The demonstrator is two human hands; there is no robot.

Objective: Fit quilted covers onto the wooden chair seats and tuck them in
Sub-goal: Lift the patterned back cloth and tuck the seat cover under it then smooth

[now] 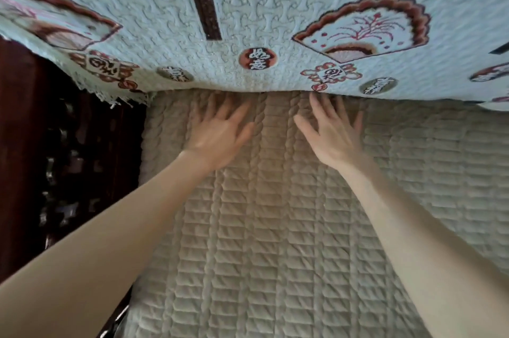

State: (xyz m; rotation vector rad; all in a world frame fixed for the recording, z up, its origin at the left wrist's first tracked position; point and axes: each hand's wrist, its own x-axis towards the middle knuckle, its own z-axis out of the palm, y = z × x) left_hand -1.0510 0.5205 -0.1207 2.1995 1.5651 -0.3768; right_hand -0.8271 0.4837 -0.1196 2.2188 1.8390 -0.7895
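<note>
Pressing flat with fingers spread and straight, the left hand (220, 131) and right hand (334, 131) lie side by side on the beige quilted cover (275, 227), grasping nothing. Their fingertips reach toward twelve o'clock, to the seam under the pale patterned cover (248, 21) on the backrest. At nine o'clock stands the dark carved wooden armrest (55, 158).
</note>
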